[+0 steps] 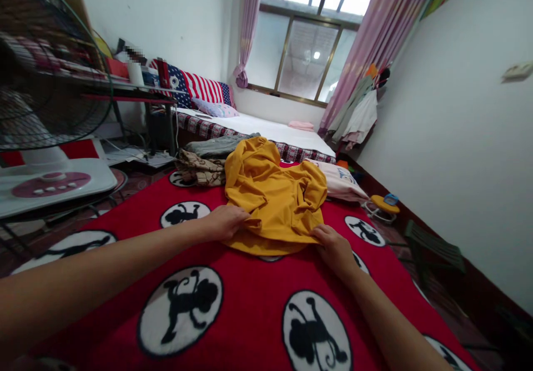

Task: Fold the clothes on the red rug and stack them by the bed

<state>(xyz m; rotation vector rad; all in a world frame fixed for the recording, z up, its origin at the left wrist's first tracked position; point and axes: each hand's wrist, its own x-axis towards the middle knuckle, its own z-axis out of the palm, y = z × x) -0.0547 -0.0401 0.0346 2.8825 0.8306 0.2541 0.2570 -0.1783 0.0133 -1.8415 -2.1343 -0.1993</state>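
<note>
A mustard-yellow long-sleeved top lies crumpled on a red blanket printed with black monkeys in white circles. Its hem faces me, and the sleeves are bunched on the upper part. My left hand is closed on the hem at the left side. At the right end of the hem, my right hand pinches the fabric between thumb and fingers. The hem hangs in a loose curve between both hands.
Behind the top lie a patterned brown cloth, grey clothing and a pale pink pillow. A fan stands at left. Farther back is a bed under the window. At right are a yellow stool and a green folding stool.
</note>
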